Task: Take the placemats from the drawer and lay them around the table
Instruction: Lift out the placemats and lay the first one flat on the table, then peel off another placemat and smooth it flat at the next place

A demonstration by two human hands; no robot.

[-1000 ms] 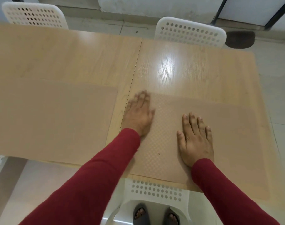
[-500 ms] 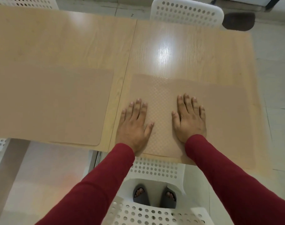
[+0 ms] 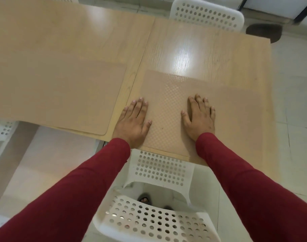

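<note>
Two tan, textured placemats lie flat on the light wooden table (image 3: pixel 193 48). The right placemat (image 3: pixel 236 110) sits along the near edge in front of me. My left hand (image 3: pixel 133 122) rests palm down on its left edge, partly on bare wood. My right hand (image 3: pixel 200 117) lies flat on its middle, fingers spread. Neither hand grips anything. The left placemat (image 3: pixel 62 95) lies on the left half of the table, with its near right corner at the table edge and its left part out of view.
A white perforated chair (image 3: pixel 159 206) stands pushed in below me at the near edge. Another white chair (image 3: pixel 207 14) stands across the table. A third white chair (image 3: pixel 2 131) shows at the left. A dark round object (image 3: pixel 263 33) sits on the tiled floor at the far right.
Both hands have slid back toward the near edge of the table, and the right placemat has come with them, closer to the edge. The view has tilted down over the near chair.
</note>
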